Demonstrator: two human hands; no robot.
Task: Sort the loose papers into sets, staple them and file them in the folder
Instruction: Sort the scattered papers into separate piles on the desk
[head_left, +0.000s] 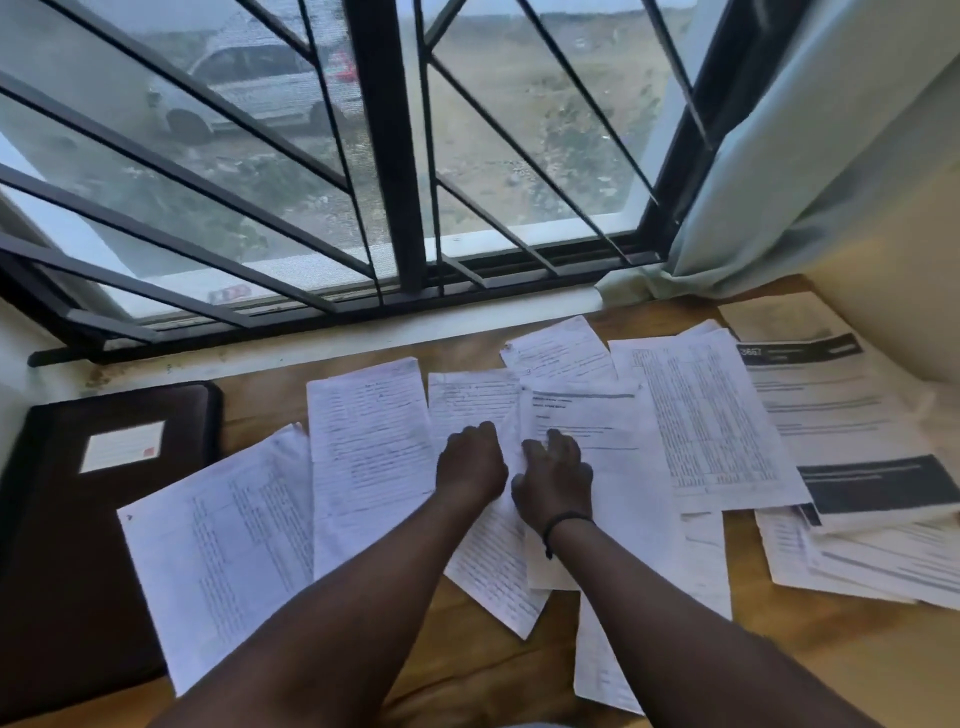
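1. White loose papers (711, 415) lie spread over the wooden desk (467, 670), none stapled yet.
2. The left hand (471, 462) is curled on a sheet; whether it pinches it, I cannot tell.
3. The right hand (556, 478) presses flat on a typed page (597, 415).
4. The dark folder (78, 519) waits shut at the desk's left edge.
5. Sorting looks just started; next, pick matching pages.

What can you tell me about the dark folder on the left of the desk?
The folder is dark brown to black, leather-like as it looks, with rounded padded edges. It lies flat and closed on the wooden desk, below the window sill. A pale rectangular label with a small red mark sits on its cover. One loose sheet overlaps its right edge. Neither hand touches it.
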